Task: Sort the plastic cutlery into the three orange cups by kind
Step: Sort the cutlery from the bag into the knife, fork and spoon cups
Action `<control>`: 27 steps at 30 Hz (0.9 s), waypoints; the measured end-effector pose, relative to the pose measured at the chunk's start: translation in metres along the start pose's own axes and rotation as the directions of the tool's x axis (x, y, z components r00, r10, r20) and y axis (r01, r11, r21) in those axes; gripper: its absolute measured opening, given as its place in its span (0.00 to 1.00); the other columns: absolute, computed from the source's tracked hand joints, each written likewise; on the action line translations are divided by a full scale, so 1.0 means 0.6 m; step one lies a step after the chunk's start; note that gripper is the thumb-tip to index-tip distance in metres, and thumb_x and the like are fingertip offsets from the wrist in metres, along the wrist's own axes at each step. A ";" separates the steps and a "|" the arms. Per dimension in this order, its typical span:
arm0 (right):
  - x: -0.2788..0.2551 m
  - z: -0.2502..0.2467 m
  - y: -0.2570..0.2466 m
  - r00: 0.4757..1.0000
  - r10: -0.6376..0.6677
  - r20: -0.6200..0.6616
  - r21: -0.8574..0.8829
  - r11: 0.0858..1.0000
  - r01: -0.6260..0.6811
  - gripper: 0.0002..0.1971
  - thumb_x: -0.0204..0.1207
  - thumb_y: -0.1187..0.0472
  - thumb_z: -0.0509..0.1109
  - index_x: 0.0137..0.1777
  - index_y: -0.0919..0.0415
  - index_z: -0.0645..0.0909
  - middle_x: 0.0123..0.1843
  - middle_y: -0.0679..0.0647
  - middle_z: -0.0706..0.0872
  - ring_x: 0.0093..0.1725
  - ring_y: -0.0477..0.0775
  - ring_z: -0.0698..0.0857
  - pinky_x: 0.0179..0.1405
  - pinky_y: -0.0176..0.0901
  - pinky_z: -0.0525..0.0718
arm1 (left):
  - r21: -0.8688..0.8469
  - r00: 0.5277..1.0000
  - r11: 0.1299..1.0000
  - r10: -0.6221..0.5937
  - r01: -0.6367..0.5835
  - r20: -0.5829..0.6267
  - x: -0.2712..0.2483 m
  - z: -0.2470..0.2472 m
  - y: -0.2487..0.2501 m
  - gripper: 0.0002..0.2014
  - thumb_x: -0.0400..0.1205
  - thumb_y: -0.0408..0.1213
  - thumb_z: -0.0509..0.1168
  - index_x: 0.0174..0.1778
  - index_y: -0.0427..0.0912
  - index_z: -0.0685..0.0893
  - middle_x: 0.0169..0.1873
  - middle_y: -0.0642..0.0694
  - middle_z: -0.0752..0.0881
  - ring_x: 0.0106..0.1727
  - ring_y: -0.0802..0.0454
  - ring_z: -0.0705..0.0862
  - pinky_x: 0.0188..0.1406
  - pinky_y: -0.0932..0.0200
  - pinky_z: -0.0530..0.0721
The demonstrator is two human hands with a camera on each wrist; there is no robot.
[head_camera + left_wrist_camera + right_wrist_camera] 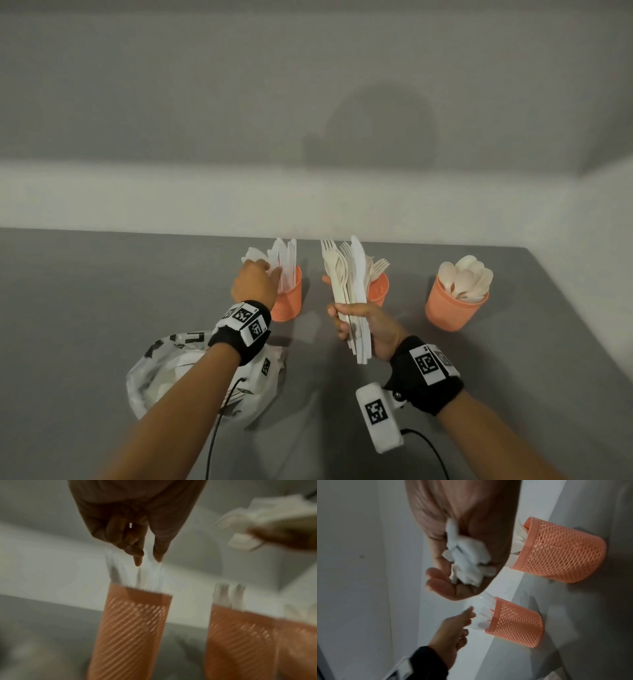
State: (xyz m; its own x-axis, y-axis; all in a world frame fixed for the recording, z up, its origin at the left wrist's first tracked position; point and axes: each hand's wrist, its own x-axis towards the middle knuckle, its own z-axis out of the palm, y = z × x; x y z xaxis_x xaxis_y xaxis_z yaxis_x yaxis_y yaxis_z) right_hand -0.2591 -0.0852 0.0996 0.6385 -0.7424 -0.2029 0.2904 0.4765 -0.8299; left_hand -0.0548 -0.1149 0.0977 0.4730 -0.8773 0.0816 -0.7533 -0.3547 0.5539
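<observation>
Three orange mesh cups stand in a row on the grey table. The left cup (289, 301) (135, 622) (517, 623) holds white knives (286, 262). Forks (376, 267) stand in the middle cup (380, 291) (559, 550), and spoons (467, 279) fill the right cup (454, 308). My left hand (274, 272) (148, 559) is at the knives in the left cup; thumb and index seem to pinch one knife, though the picture is blurred. My right hand (346, 318) (453, 577) grips an upright bundle of forks and knives (349, 291) between the left and middle cups.
A crumpled clear plastic bag (191, 373) with black print lies on the table under my left forearm. A pale wall runs close behind the cups. The table's right edge (582, 308) slants past the spoon cup.
</observation>
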 end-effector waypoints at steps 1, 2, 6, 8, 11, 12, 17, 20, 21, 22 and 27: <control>0.000 0.000 0.001 1.000 -0.009 -0.005 -0.009 1.000 0.009 0.27 0.69 0.64 0.64 0.70 0.51 0.71 0.33 0.49 0.83 0.22 0.41 0.75 0.26 0.33 0.80 | -0.123 0.999 0.992 0.010 -0.016 -0.051 -0.008 -0.006 0.003 0.16 0.82 0.46 0.62 0.56 0.36 0.83 0.48 0.41 0.84 0.50 0.42 0.84 0.47 0.54 0.78; 0.000 0.001 0.003 1.000 -0.017 -0.009 -0.020 1.000 0.017 0.27 0.70 0.64 0.65 0.70 0.51 0.71 0.33 0.50 0.84 0.23 0.41 0.76 0.26 0.34 0.80 | -0.280 0.996 0.959 0.014 -0.038 -0.086 -0.021 -0.014 0.012 0.16 0.81 0.46 0.63 0.54 0.36 0.84 0.44 0.43 0.85 0.47 0.44 0.84 0.45 0.56 0.77; 0.002 0.018 0.008 1.000 0.003 0.017 -0.049 0.999 -0.002 0.21 0.70 0.65 0.67 0.63 0.59 0.71 0.35 0.53 0.85 0.24 0.45 0.78 0.26 0.36 0.80 | -0.739 0.909 0.646 0.171 0.189 0.381 -0.081 -0.034 0.042 0.18 0.81 0.51 0.62 0.50 0.37 0.81 0.37 0.45 0.86 0.36 0.52 0.84 0.34 0.65 0.81; -0.001 0.031 0.011 0.996 0.049 0.081 -0.110 0.993 -0.040 0.13 0.71 0.64 0.67 0.55 0.60 0.76 0.35 0.52 0.85 0.25 0.44 0.79 0.28 0.36 0.81 | -0.763 0.739 0.550 0.345 0.341 0.579 -0.100 -0.031 0.045 0.26 0.78 0.56 0.61 0.48 0.32 0.81 0.31 0.41 0.85 0.23 0.54 0.80 0.24 0.65 0.81; -0.011 0.044 0.016 0.983 0.127 0.130 -0.139 0.984 -0.109 0.08 0.72 0.63 0.66 0.51 0.60 0.78 0.34 0.50 0.85 0.26 0.43 0.81 0.30 0.36 0.82 | -0.776 0.712 0.437 0.345 0.454 0.611 -0.106 -0.029 0.047 0.26 0.79 0.49 0.63 0.56 0.24 0.80 0.35 0.35 0.84 0.20 0.52 0.81 0.18 0.65 0.81; -0.013 0.044 0.017 0.981 0.145 0.125 -0.128 0.983 -0.129 0.09 0.72 0.62 0.66 0.52 0.59 0.78 0.33 0.49 0.85 0.26 0.43 0.81 0.31 0.36 0.83 | -0.786 0.727 0.439 0.343 0.437 0.595 -0.106 -0.029 0.049 0.25 0.79 0.48 0.64 0.56 0.25 0.80 0.33 0.36 0.84 0.22 0.52 0.81 0.20 0.65 0.82; -0.019 0.053 0.015 0.979 0.174 0.107 -0.084 0.983 -0.165 0.05 0.76 0.62 0.66 0.51 0.59 0.79 0.25 0.49 0.80 0.23 0.46 0.80 0.26 0.37 0.82 | -0.762 0.665 0.553 0.432 0.338 0.609 -0.105 -0.032 0.050 0.23 0.79 0.45 0.65 0.57 0.25 0.79 0.44 0.30 0.82 0.26 0.56 0.82 0.30 0.67 0.83; -0.008 0.064 0.025 0.993 0.078 -0.093 -0.165 0.982 -0.093 0.03 0.81 0.62 0.64 0.47 0.59 0.78 0.23 0.49 0.75 0.19 0.44 0.75 0.19 0.35 0.75 | -0.741 0.613 0.530 0.440 0.412 0.656 -0.114 -0.037 0.051 0.16 0.82 0.45 0.59 0.52 0.34 0.83 0.33 0.42 0.88 0.24 0.56 0.84 0.27 0.63 0.85; -0.001 0.062 0.031 0.980 -0.008 -0.201 -0.252 0.967 -0.043 0.04 0.81 0.62 0.64 0.48 0.60 0.78 0.24 0.50 0.74 0.19 0.44 0.74 0.19 0.35 0.73 | -0.753 0.636 0.516 0.431 0.408 0.640 -0.115 -0.031 0.047 0.17 0.80 0.48 0.59 0.49 0.38 0.84 0.31 0.45 0.88 0.25 0.55 0.84 0.30 0.60 0.86; 0.006 0.058 0.036 0.945 -0.128 -0.301 -0.383 0.924 0.003 0.04 0.82 0.62 0.63 0.50 0.61 0.79 0.26 0.49 0.75 0.20 0.43 0.74 0.20 0.34 0.72 | -0.766 0.667 0.500 0.412 0.404 0.621 -0.119 -0.028 0.046 0.18 0.80 0.51 0.58 0.47 0.41 0.85 0.32 0.47 0.88 0.30 0.56 0.85 0.35 0.60 0.85; 0.012 0.054 0.043 0.841 -0.466 -0.276 -0.857 0.516 0.004 0.12 0.82 0.64 0.58 0.63 0.63 0.77 0.52 0.56 0.87 0.51 0.52 0.85 0.43 0.32 0.78 | -0.795 0.764 0.484 0.332 0.366 0.554 -0.139 -0.002 0.066 0.18 0.74 0.52 0.69 0.56 0.47 0.81 0.48 0.51 0.88 0.52 0.56 0.86 0.50 0.62 0.82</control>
State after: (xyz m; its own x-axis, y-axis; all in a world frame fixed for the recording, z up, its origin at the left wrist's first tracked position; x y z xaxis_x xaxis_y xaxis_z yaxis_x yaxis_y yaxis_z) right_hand -0.2236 -0.0631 0.0934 0.2050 -0.9761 0.0723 -0.4584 -0.1610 -0.8741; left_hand -0.1232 -0.0555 0.1139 -0.1419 -0.9668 -0.2127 0.1718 -0.2356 0.9565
